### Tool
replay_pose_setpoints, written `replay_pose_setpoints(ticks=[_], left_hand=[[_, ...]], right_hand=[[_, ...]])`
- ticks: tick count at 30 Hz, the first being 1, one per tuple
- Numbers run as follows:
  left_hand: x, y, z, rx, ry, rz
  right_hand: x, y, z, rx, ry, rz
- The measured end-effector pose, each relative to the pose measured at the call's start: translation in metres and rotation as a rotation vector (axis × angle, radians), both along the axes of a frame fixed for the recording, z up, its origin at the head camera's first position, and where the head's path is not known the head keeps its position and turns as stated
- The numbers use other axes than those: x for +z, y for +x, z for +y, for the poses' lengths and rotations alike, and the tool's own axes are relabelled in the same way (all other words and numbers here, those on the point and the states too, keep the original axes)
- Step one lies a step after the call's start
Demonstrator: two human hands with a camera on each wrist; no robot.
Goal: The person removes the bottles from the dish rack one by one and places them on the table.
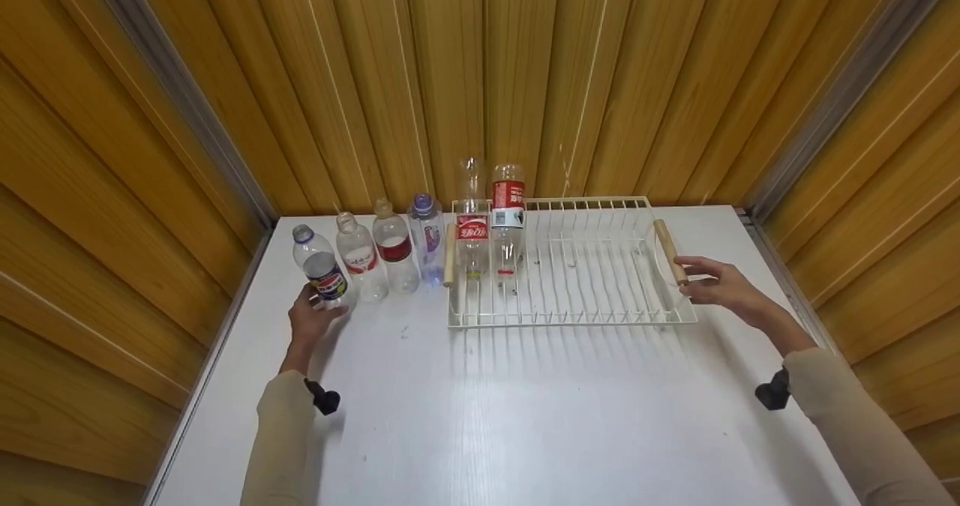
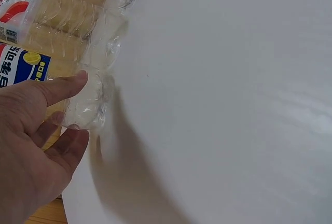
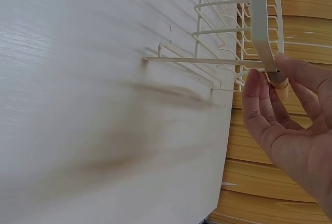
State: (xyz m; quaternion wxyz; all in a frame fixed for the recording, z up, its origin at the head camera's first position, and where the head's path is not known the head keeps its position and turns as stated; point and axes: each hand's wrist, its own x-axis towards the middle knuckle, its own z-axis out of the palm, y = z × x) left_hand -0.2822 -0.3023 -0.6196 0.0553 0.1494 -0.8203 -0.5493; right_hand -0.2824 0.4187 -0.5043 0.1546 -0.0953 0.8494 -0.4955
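Note:
At the left of the head view, my left hand (image 1: pixel 311 318) holds a clear plastic bottle (image 1: pixel 327 275) with a dark blue and yellow label low down, near its base. Thumb and fingers lie on either side of the base in the left wrist view. Beside it stand a bottle with a red-and-white label (image 1: pixel 362 260), one with a dark red label (image 1: pixel 394 248) and a purple-tinted bottle (image 1: pixel 427 238). My right hand (image 1: pixel 720 290) pinches the front end of the wooden handle (image 1: pixel 670 251) on a white wire rack (image 1: pixel 577 324).
Two bottles stand in the rack's left end, one with a red label (image 1: pixel 472 227), the other with a red-and-white label (image 1: pixel 508 195). The rack has another wooden handle (image 1: pixel 450 255) on its left. Wood-patterned walls (image 1: pixel 517 64) enclose the white table (image 1: pixel 525 431).

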Motion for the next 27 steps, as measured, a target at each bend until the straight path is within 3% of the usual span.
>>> replay_pose_setpoints(ticks=[10,15,20,27], left_hand=[[-0.001,-0.002,0.001,-0.016,-0.010,0.006],[0.000,0.002,-0.001,-0.025,-0.015,0.012],[0.007,0.010,-0.005,-0.013,0.005,0.004],[0.021,0.033,-0.016,0.027,-0.018,-0.012]], right_hand=[[-0.009,0.010,0.001,0.022,-0.003,0.000],[-0.004,0.011,0.000,0.033,-0.022,0.017],[0.001,0.012,0.001,0.039,-0.034,0.016],[0.001,0.015,0.006,0.031,-0.037,0.000]])
